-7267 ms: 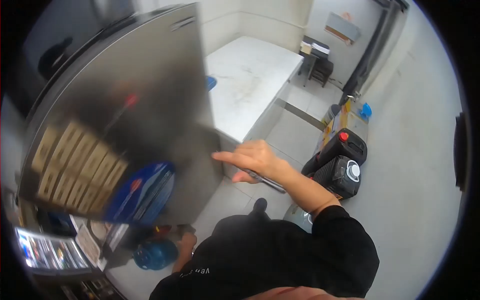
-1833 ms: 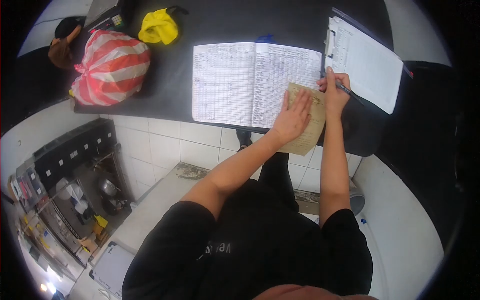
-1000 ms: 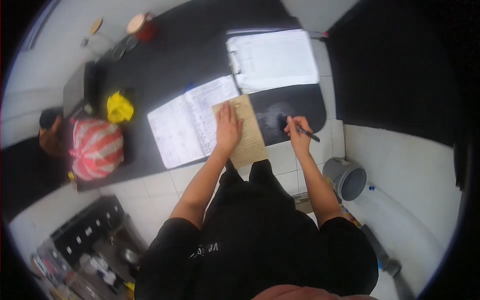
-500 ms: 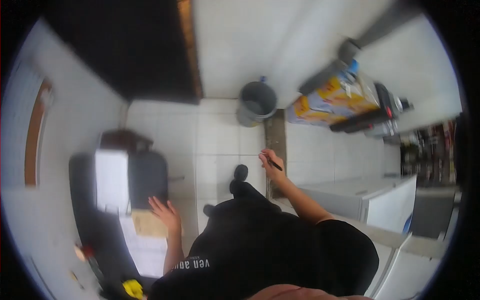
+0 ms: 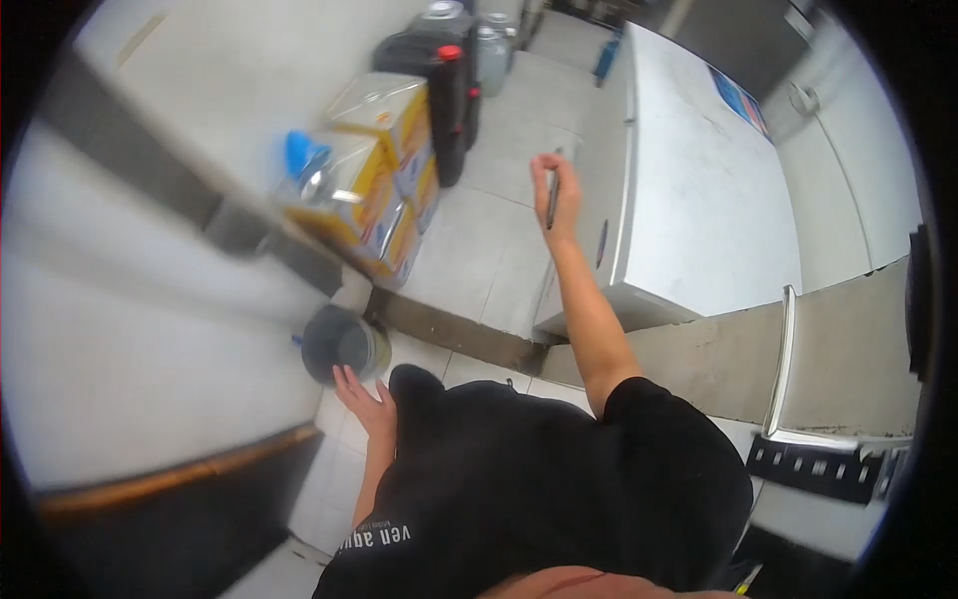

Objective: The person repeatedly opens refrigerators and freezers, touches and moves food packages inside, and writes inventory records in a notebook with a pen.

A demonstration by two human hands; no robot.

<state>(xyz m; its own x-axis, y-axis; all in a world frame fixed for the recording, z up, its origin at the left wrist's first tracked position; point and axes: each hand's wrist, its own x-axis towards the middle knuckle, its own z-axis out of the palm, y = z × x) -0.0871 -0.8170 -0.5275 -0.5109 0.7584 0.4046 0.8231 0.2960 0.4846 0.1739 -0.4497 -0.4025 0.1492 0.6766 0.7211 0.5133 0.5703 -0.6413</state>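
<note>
My right hand (image 5: 561, 195) is stretched forward, its fingers closed round a dark pen (image 5: 552, 205) that points back toward me. It is over the tiled floor, beside the near side of a white chest-like appliance (image 5: 699, 170). Lower left, my left hand (image 5: 366, 401) holds nothing, its fingers spread. In the view its fingertips overlap the rim of a grey bucket (image 5: 324, 344) on the floor; whether they touch it I cannot tell.
Yellow and white boxes (image 5: 384, 130) are stacked along the left wall, with a blue-topped item on them. Behind them are black jerrycans (image 5: 429, 80), one with a red cap. A raised floor edge (image 5: 454, 329) crosses ahead of my feet. A dark panel (image 5: 180, 529) is lower left.
I have turned right, away from the dark desk with papers; the boxes and white appliance are now ahead. The pen stays in my right hand, and my left hand is off the desk.
</note>
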